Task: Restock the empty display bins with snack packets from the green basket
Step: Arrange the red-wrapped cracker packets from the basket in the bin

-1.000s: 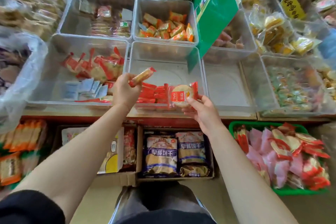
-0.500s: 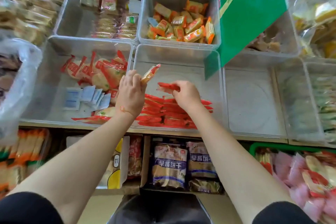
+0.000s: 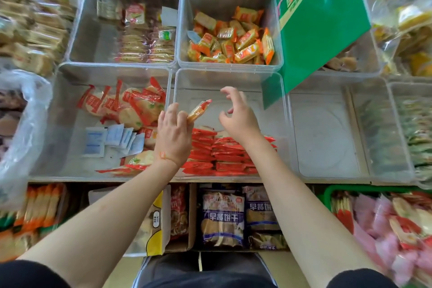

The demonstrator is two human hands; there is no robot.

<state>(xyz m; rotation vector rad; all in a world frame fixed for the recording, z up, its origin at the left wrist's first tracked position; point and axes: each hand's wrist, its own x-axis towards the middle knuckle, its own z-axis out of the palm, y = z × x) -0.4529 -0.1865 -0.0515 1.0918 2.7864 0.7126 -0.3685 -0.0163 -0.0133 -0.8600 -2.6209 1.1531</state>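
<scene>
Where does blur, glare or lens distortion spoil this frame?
Head view: the green basket and its packets at lower right are motion-smeared; bin edges bow from the wide-angle lens; the clear plastic bag at left glares white; the left hand and its cracker packet stay sharp.

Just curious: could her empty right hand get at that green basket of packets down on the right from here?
Probably yes. The right hand hovers open over the middle bin, and the green basket sits open-topped below on that same side, nothing covering it.
</scene>
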